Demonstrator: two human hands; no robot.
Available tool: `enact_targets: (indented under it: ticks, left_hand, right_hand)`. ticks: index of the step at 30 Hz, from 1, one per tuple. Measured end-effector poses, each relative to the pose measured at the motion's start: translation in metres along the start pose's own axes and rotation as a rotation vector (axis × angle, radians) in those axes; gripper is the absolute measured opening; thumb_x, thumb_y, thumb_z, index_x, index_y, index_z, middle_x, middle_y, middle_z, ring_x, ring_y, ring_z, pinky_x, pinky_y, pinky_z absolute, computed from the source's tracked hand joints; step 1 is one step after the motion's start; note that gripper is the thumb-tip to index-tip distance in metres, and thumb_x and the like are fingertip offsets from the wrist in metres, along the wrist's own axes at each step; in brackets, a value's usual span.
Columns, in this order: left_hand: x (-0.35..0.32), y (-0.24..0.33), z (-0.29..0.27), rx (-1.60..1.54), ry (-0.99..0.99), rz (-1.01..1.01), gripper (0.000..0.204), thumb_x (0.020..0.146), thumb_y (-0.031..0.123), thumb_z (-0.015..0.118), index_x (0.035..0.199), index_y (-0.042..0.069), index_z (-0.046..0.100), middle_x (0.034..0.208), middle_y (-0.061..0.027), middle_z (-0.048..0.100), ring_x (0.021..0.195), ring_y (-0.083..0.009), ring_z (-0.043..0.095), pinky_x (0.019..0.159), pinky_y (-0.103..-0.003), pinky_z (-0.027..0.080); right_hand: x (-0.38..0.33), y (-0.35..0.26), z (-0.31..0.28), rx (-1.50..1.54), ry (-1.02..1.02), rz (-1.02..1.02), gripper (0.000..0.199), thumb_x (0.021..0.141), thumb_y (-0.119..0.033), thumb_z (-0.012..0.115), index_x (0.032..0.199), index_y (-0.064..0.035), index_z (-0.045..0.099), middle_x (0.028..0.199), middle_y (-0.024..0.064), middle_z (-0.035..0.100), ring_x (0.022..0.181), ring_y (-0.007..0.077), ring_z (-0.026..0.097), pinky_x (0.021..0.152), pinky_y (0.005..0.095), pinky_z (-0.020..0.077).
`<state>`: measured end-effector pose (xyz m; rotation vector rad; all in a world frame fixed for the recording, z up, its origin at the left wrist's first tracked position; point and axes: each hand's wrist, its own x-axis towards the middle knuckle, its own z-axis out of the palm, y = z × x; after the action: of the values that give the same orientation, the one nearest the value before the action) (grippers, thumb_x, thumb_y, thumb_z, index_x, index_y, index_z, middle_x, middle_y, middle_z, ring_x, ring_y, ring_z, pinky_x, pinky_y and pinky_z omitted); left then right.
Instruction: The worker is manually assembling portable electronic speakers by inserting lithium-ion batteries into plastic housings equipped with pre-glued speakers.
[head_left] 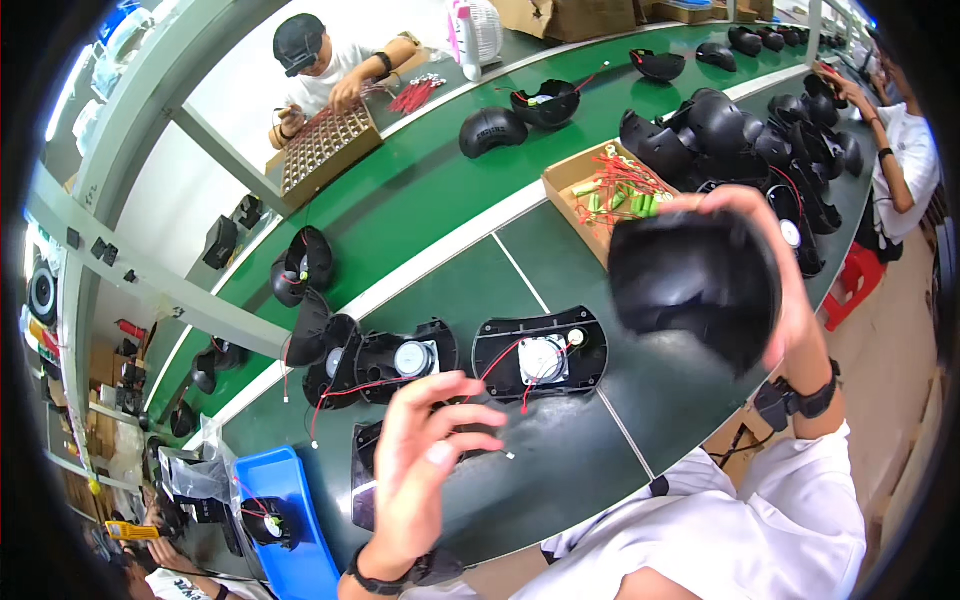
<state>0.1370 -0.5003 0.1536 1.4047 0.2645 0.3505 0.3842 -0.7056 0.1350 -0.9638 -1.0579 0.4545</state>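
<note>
My right hand (790, 285) grips a glossy black curved plastic shell (690, 285), somewhat blurred, raised over the right of the bench. My left hand (420, 455) hovers with fingers spread and nothing in it. Just beyond the left hand lies a black housing half (490, 350) with a square-framed speaker (543, 360) and red wires. To its left is another housing with a round speaker (415, 358), beside further black shells. Partly hidden behind my left hand rests one more black housing piece (365, 480).
A cardboard box (565, 190) holds green cylindrical cells with red wires. Black shells (715, 125) are heaped at the right. Beyond runs a green conveyor (400, 190) carrying shells. A blue tray (285, 470) stands lower left. Other people work across the belt, at far right and lower left.
</note>
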Motion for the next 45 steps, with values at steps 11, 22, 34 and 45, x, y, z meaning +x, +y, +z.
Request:
enact_targets:
  ticks: [11,22,34,45]
  left_hand:
    - [0.010,-0.009,-0.008,0.509,0.137,0.213,0.030,0.079,0.013,0.058,0.105,-0.003,0.055,0.107,-0.0145,0.050,0.093,-0.0219,0.056,0.076,-0.030,0.047]
    - [0.018,-0.009,0.009,0.594,0.108,0.195,0.030,0.089,0.023,0.051,0.103,-0.003,0.055,0.109,-0.0137,0.051,0.096,-0.0223,0.056,0.080,-0.031,0.046]
    - [0.026,-0.024,-0.012,0.642,0.235,0.170,0.031,0.082,0.011,0.055,0.108,-0.005,0.054,0.110,-0.0150,0.052,0.098,-0.0219,0.054,0.079,-0.030,0.046]
    - [0.057,-0.035,-0.003,1.043,-0.025,-0.073,0.047,0.087,0.023,0.056,0.127,-0.001,0.047,0.125,-0.0235,0.050,0.116,-0.0342,0.049,0.098,-0.039,0.036]
  right_hand:
    - [0.028,-0.060,-0.171,-1.769,0.071,-0.071,0.093,0.047,-0.004,0.079,0.131,-0.0114,0.041,0.136,0.0142,0.041,0.126,0.0328,0.039,0.105,0.0379,0.0338]
    - [0.014,-0.027,-0.234,-1.562,0.120,0.227,0.071,0.065,-0.023,0.076,0.127,-0.0102,0.045,0.131,0.0156,0.044,0.122,0.0329,0.043,0.103,0.0388,0.0342]
    - [0.000,-0.045,-0.129,-1.401,0.092,0.063,0.053,0.070,-0.006,0.068,0.120,-0.0040,0.051,0.115,0.0133,0.055,0.106,0.0240,0.055,0.085,0.0328,0.0457]
    - [-0.002,0.049,0.023,-0.639,-0.437,0.760,0.060,0.087,-0.019,0.057,0.130,0.0099,0.028,0.090,0.0246,0.063,0.075,0.0309,0.064,0.068,0.0373,0.0492]
